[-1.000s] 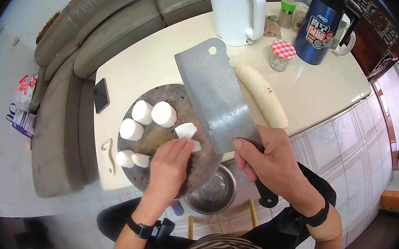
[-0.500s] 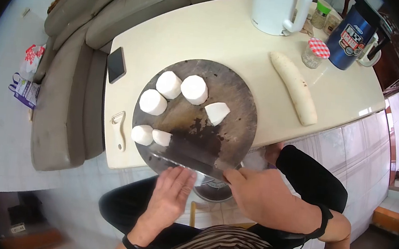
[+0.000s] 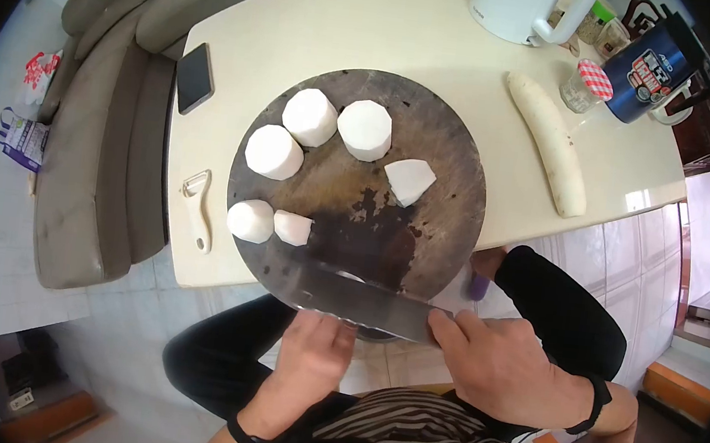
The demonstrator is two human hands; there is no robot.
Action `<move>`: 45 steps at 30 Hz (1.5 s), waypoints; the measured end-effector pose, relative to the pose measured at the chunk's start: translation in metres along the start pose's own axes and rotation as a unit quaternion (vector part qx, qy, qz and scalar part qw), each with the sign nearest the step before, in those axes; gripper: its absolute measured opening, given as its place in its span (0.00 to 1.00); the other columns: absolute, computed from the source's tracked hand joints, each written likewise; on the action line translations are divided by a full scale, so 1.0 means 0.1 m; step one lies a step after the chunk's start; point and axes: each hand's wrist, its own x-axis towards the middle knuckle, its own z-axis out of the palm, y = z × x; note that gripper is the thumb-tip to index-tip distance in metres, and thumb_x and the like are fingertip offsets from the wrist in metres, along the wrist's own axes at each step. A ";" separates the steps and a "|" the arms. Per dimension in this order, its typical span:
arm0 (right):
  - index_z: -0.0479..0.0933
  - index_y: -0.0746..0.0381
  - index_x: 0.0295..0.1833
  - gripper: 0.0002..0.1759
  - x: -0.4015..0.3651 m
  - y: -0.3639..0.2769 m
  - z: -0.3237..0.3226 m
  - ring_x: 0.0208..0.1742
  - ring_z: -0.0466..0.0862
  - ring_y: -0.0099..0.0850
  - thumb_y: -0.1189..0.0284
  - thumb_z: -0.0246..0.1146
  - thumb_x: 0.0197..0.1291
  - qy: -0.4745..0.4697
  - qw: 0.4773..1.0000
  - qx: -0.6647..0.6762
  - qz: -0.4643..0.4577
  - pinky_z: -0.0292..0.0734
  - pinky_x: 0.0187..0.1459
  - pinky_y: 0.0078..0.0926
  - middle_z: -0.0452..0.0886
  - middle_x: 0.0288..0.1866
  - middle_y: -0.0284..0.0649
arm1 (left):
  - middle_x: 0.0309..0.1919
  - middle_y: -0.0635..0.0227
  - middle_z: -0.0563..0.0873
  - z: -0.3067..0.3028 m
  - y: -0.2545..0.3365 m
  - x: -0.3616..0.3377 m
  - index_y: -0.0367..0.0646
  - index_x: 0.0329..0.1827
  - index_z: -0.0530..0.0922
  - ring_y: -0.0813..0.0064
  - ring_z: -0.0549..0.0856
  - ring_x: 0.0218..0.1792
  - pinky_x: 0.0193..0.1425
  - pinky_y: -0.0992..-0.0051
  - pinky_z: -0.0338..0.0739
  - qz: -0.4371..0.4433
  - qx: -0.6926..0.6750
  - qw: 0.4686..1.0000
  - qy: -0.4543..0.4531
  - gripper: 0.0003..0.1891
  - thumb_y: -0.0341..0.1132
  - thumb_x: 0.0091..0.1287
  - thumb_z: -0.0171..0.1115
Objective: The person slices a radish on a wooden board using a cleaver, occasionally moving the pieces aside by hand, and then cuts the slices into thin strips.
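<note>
My right hand [image 3: 500, 362] grips the handle of a broad kitchen knife [image 3: 372, 305], whose blade lies across the near edge of a round dark cutting board [image 3: 446, 222]. My left hand [image 3: 313, 351] is closed, its fingertips at the blade's near edge; whatever they hold is hidden. Peeled white radish chunks stand at the far left of the board, among them one chunk [image 3: 365, 129]. A cut wedge [image 3: 409, 181] lies to the right. Two smaller pieces, a rounded one [image 3: 250, 221] and a wedge [image 3: 292, 228], sit side by side at left.
A whole white radish [image 3: 549, 142] lies on the table [image 3: 244, 45] right of the board. Left of it are a peeler [image 3: 198, 209] and a phone [image 3: 195, 78]. At the back right stand a white kettle [image 3: 511, 9], a checked-lid jar [image 3: 587, 86] and a blue tumbler [image 3: 648, 71].
The knife and my right hand have shifted right, showing more of the blade's flat side. My left hand has moved slightly right and down, its fingers more curled. The view has shifted closer to the board.
</note>
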 end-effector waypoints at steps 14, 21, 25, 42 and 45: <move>0.75 0.76 0.44 0.18 0.20 0.04 0.02 0.22 0.82 0.29 0.75 0.64 0.48 -0.032 0.996 -0.069 -0.035 0.73 0.20 0.26 0.76 0.27 0.42 | 0.41 0.55 0.82 -0.07 0.07 0.00 0.28 0.36 0.84 0.57 0.82 0.47 0.45 0.62 0.83 0.008 0.060 0.994 -0.088 0.10 0.25 0.52 0.66; 0.74 0.73 0.40 0.13 0.40 0.03 0.06 0.23 0.85 0.35 0.77 0.63 0.49 -0.029 0.999 -0.010 -0.027 0.77 0.22 0.29 0.79 0.29 0.45 | 0.41 0.52 0.83 -0.12 0.17 0.15 0.27 0.40 0.83 0.55 0.84 0.45 0.47 0.61 0.85 -0.006 0.064 0.994 -0.088 0.15 0.24 0.48 0.64; 0.73 0.72 0.39 0.13 0.33 0.08 0.04 0.24 0.85 0.36 0.77 0.63 0.49 -0.003 0.999 0.016 -0.050 0.77 0.22 0.30 0.79 0.29 0.46 | 0.41 0.54 0.82 -0.09 0.15 0.08 0.28 0.39 0.84 0.57 0.83 0.45 0.45 0.64 0.84 -0.007 0.081 0.994 -0.073 0.15 0.25 0.48 0.63; 0.76 0.75 0.35 0.14 0.49 0.03 0.02 0.22 0.84 0.38 0.79 0.68 0.41 -0.009 0.996 0.004 -0.087 0.78 0.21 0.30 0.79 0.27 0.49 | 0.39 0.58 0.82 -0.01 0.14 0.04 0.32 0.34 0.83 0.60 0.82 0.40 0.38 0.66 0.83 -0.007 0.097 0.995 -0.015 0.09 0.25 0.50 0.66; 0.76 0.74 0.36 0.14 0.38 -0.04 0.06 0.23 0.85 0.37 0.79 0.68 0.41 0.004 0.998 -0.016 -0.065 0.78 0.21 0.28 0.79 0.27 0.48 | 0.39 0.58 0.82 -0.05 0.15 0.00 0.32 0.34 0.83 0.60 0.83 0.42 0.39 0.67 0.84 -0.023 0.078 0.994 -0.075 0.09 0.25 0.50 0.66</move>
